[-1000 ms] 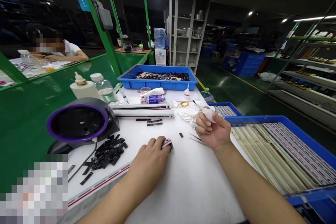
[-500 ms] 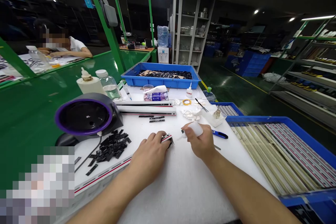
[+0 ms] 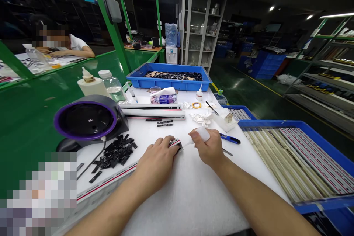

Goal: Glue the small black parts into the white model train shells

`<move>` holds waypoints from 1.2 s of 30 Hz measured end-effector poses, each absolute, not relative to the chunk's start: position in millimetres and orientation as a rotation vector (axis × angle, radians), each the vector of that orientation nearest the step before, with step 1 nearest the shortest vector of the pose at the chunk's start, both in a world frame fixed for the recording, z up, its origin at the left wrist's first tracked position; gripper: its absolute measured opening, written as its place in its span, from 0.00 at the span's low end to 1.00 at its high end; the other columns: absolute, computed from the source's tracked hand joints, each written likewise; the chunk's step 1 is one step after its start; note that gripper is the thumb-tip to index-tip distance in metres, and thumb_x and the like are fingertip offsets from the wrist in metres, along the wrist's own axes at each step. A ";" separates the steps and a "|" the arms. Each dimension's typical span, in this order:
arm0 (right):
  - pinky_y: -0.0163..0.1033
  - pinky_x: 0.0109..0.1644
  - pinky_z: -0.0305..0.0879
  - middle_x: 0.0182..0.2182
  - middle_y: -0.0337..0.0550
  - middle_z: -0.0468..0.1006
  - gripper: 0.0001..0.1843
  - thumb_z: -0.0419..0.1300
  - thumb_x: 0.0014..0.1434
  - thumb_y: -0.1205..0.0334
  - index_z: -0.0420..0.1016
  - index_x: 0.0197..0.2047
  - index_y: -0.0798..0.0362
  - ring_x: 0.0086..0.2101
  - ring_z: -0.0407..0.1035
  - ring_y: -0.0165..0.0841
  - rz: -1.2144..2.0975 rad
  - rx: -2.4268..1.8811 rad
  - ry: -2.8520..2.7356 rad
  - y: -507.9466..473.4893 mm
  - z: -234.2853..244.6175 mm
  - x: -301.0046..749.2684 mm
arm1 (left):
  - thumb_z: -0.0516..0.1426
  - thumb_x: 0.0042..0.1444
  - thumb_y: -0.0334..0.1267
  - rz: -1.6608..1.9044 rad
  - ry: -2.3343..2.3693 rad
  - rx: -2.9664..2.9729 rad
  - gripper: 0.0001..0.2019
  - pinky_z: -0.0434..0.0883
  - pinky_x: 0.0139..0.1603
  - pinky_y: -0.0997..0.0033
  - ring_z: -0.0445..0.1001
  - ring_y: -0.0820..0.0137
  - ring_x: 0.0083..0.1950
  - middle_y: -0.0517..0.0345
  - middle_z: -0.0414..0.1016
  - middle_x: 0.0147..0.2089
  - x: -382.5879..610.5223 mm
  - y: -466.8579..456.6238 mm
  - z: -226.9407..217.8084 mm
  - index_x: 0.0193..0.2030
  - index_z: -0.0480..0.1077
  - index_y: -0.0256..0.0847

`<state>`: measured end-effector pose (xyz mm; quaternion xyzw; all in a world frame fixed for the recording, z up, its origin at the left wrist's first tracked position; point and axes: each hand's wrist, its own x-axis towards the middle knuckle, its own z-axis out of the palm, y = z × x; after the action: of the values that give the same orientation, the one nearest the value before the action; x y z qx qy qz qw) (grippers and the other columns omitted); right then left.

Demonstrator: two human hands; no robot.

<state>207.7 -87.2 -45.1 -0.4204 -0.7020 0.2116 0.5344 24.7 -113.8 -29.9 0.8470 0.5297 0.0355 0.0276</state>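
The long, straight white-and-grey strip with a red stripe and dark slots (image 3: 106,181) looks stiff and fairly light, perhaps slick along its smooth face; it is probably best taken by its edges near the end, as the left hand (image 3: 156,162) does, its fingers clamped around the far tip. The small, milky-white plastic squeeze bottle (image 3: 203,133) is likely light and soft-walled, so a gentle hold around its body should suit; the right hand (image 3: 208,147) wraps around it there. The strip runs from under the left hand back toward the lower left over the white counter (image 3: 199,199), its end poking out past the fingertips, with a dark hollow below the stripe. The bottle is rounded and tilted, its thin pale nozzle pointing toward the left hand, near the strip's end; whether they touch I cannot tell.
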 end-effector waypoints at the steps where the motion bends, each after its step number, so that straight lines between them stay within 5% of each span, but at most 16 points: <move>1: 0.35 0.27 0.60 0.16 0.37 0.66 0.24 0.53 0.66 0.46 0.74 0.27 0.54 0.20 0.63 0.30 0.506 -1.016 -1.670 -86.9 -45.2 207.5 | 0.44 0.64 0.36 0.104 1.637 2.612 0.16 0.70 0.48 0.56 0.67 0.59 0.53 0.52 0.65 0.59 24.8 -113.8 -29.8 0.51 0.70 0.48; 36: 0.34 0.27 0.59 0.17 0.37 0.65 0.26 0.52 0.66 0.44 0.70 0.23 0.54 0.21 0.62 0.29 0.542 -1.031 -1.660 -84.8 -45.6 207.9 | 0.44 0.64 0.36 0.078 1.660 2.594 0.17 0.70 0.51 0.56 0.68 0.60 0.54 0.51 0.62 0.63 24.7 -114.4 -29.3 0.52 0.70 0.48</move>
<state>207.9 -84.8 -45.6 -0.4318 -0.6949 0.2269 0.5284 24.7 -114.4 -29.3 0.8416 0.5387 0.0255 0.0304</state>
